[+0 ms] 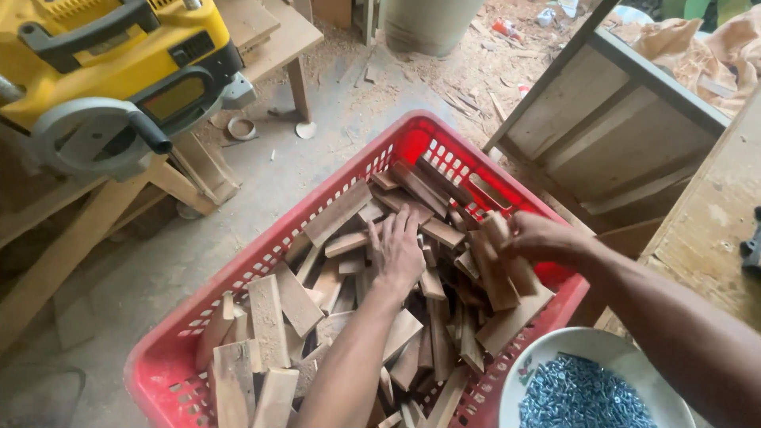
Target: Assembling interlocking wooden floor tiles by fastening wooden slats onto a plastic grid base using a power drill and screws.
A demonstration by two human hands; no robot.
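Two containers sit below the camera — a red plastic basket (198,317) with perforated walls and a white bowl (555,349) at its lower right corner. Dozens of short wooden offcuts (297,301), too many to count, fill the basket in a loose heap. The bowl holds a pile of small silvery screws (579,395), likewise beyond counting. One left hand (396,250) lies flat on the heap near the middle, fingers spread and released. One right hand (543,238) at the basket's right rim is closed around a few wood pieces (499,265) — the exact number cannot be told. One yellow planer (119,63) stands on a wooden stand at upper left.
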